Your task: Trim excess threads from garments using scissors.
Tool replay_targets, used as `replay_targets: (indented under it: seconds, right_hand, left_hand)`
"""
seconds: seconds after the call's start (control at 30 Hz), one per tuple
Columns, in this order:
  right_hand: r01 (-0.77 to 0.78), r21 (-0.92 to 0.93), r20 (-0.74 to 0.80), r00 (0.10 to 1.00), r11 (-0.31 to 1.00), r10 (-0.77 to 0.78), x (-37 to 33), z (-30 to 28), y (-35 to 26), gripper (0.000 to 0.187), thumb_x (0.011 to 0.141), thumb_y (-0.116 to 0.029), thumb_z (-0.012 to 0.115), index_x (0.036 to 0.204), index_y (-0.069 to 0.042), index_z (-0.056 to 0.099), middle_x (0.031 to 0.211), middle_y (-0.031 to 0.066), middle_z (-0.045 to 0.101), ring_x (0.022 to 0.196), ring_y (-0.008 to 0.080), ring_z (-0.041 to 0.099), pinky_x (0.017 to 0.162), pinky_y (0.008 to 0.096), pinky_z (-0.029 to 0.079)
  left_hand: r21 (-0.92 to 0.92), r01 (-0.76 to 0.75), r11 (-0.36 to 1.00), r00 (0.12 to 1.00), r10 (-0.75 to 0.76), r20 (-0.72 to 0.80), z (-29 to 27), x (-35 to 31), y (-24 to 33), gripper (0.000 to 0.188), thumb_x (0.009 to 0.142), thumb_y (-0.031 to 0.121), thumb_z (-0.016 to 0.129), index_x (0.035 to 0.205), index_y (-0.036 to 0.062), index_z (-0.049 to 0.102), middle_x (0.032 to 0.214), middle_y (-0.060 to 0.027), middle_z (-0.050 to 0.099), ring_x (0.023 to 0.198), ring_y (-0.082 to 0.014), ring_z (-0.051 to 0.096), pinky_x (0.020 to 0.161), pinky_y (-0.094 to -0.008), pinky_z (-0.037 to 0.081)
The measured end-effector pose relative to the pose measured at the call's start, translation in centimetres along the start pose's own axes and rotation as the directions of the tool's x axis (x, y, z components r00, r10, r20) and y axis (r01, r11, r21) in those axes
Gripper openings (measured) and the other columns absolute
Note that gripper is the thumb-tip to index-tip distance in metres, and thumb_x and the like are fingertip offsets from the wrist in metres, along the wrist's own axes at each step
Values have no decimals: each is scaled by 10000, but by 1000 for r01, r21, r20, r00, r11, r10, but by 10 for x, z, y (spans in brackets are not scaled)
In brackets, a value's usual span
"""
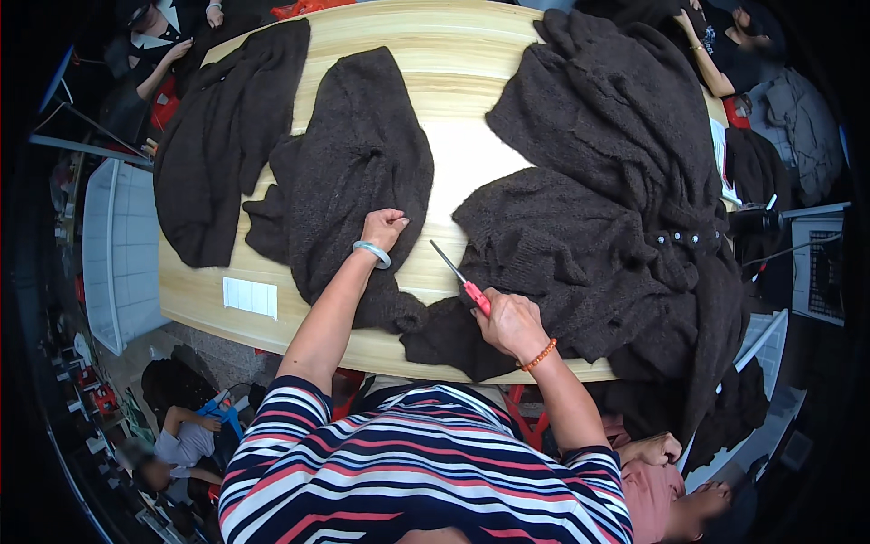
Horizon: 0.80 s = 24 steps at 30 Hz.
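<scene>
Tool: red hndl., thin metal shaft; slanted, tip pointing far L.
Sweater: dk. brown knit; spread w/ folds, lengthwise near to far, just L of tool.

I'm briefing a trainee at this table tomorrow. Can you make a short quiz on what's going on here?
1. Multiple choice: what is in the person's right grip?
A) a paper sheet
B) a red-handled tool with a slim metal shaft
C) a thread spool

2. True or false: the pale bangle is worn on the left forearm.

3. Fill in the blank: a row of small, pale, round ____ shows on the dark knitwear at the right of the table.

Key: 1. B; 2. True; 3. buttons.
</scene>
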State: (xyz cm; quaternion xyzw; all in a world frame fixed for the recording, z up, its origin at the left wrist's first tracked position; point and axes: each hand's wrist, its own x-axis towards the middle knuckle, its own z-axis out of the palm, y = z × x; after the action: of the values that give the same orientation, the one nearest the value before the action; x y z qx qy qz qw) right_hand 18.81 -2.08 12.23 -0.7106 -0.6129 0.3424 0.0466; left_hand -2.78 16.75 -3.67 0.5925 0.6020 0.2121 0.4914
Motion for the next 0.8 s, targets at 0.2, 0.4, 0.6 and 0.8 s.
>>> replay_targets:
  seconds: [0.2, 0.4, 0.6, 0.8]
  right_hand:
    - [4, -39, 41, 999, 999, -2, 29, 3, -3, 269, 864, -296, 608, 885, -32, 657, 772, 215, 679, 779, 366, 686, 714, 453, 550]
    - [57, 19, 88, 994, 998, -59, 42, 6, -11, 260, 864, -295, 605, 924, -45, 647, 810, 228, 672, 827, 394, 665, 768, 472, 530]
    - [5, 29, -16, 1000, 1000, -5, 36, 10, 2, 230, 881, -263, 579, 915, -43, 635, 792, 241, 668, 794, 404, 667, 745, 491, 528]
    - [9, 43, 5, 1000, 999, -10, 12, 7, 18, 240, 872, -283, 607, 913, -47, 612, 763, 243, 655, 767, 414, 657, 709, 496, 523]
  left_hand:
    - [-103, 59, 993, 991, -45, 129, -9, 10, -17, 174, 850, 108, 705, 977, -10, 697, 862, -6, 690, 768, -61, 582, 719, -222, 467]
    - [-220, 77, 972, 977, -30, 211, -15, 16, -30, 164, 875, 144, 688, 965, 8, 700, 852, 41, 659, 753, -37, 541, 695, -212, 443]
    - [153, -163, 975, 986, 164, 5, -17, -25, -2, 251, 840, 227, 706, 914, -13, 697, 876, -129, 688, 790, -222, 656, 722, -346, 504]
    - [676, -307, 670, 906, 423, -7, -46, -107, 14, 225, 782, 153, 722, 925, -15, 681, 899, -151, 658, 847, -335, 642, 783, -384, 517]
